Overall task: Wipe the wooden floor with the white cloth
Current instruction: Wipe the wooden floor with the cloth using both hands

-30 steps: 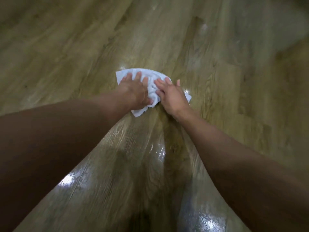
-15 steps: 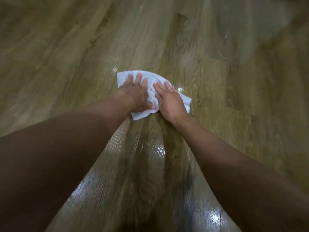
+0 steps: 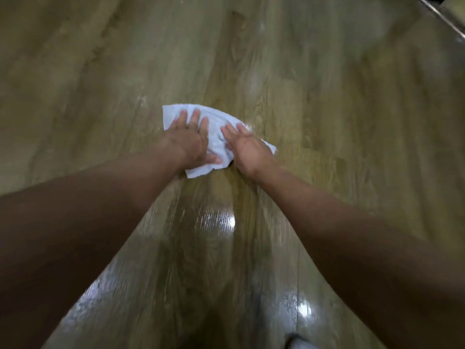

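A crumpled white cloth (image 3: 217, 137) lies flat on the wooden floor (image 3: 327, 109) a little above the middle of the head view. My left hand (image 3: 190, 139) presses down on its left half, fingers spread and pointing away from me. My right hand (image 3: 247, 147) presses on its right half, palm down, fingers angled toward the left hand. Both arms are stretched out from the lower corners. The cloth's middle is bunched into folds between the two hands.
Between my arms the floor (image 3: 216, 222) shines wet, with bright light reflections. A metal rail or bar (image 3: 442, 16) crosses the top right corner. A pale object (image 3: 299, 343) shows at the bottom edge.
The hands and cloth have slid back toward me over the floor, with the cloth's right corner now sticking out further. The metal bar has come into view at top right.
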The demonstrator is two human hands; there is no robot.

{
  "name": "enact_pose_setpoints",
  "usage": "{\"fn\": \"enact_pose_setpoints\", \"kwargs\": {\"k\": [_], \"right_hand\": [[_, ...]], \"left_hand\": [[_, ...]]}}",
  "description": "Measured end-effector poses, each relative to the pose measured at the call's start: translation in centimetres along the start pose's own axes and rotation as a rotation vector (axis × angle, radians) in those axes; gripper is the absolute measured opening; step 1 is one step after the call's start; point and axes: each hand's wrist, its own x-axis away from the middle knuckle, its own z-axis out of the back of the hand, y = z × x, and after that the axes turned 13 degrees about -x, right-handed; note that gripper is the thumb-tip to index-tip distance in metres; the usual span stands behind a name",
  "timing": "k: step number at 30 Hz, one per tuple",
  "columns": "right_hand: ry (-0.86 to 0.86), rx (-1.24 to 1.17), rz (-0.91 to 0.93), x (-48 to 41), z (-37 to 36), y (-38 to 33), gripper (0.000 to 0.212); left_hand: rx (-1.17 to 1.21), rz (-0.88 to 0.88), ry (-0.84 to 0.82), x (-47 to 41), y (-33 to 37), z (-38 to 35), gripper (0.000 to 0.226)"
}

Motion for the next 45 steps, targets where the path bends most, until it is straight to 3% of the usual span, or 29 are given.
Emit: {"fn": "enact_pose_setpoints", "kwargs": {"k": [4, 9, 17, 20, 25, 34, 40, 45], "right_hand": [[0.052, -0.103, 0.004, 0.2, -0.4, 1.0, 0.048], [0.183, -0.155, 0.019, 8.1, -3.8, 2.6, 0.049], [0.029, -0.159, -0.052, 3.3, 1.2, 5.4, 0.046], [-0.014, -0.195, -0.061, 6.4, 1.3, 5.4, 0.050], [0.065, -0.125, 0.003, 13.8, 0.1, 8.1, 0.050], [0.080, -0.178, -0.093, 6.6, 3.4, 7.5, 0.047], [0.244, -0.254, -0.110, 13.9, -0.2, 8.7, 0.043], [0.258, -0.265, -0.102, 9.5, 0.5, 9.7, 0.045]], "left_hand": [[-0.030, -0.006, 0.018, -0.4, 0.5, 0.3, 0.102], [-0.133, -0.179, 0.169, 2.8, 3.4, -2.2, 0.099], [-0.064, -0.046, -0.055, -1.1, 5.3, 2.9, 0.115], [-0.122, -0.061, -0.025, -0.2, 7.3, 3.1, 0.110], [-0.249, -0.255, 0.110, 2.0, 10.8, 1.2, 0.108], [-0.118, -0.007, -0.125, 0.0, 12.5, 5.4, 0.114], [-0.161, -0.148, -0.017, 2.2, 14.7, 3.6, 0.101], [-0.176, -0.128, -0.027, 0.6, 14.2, 4.3, 0.102]]}}
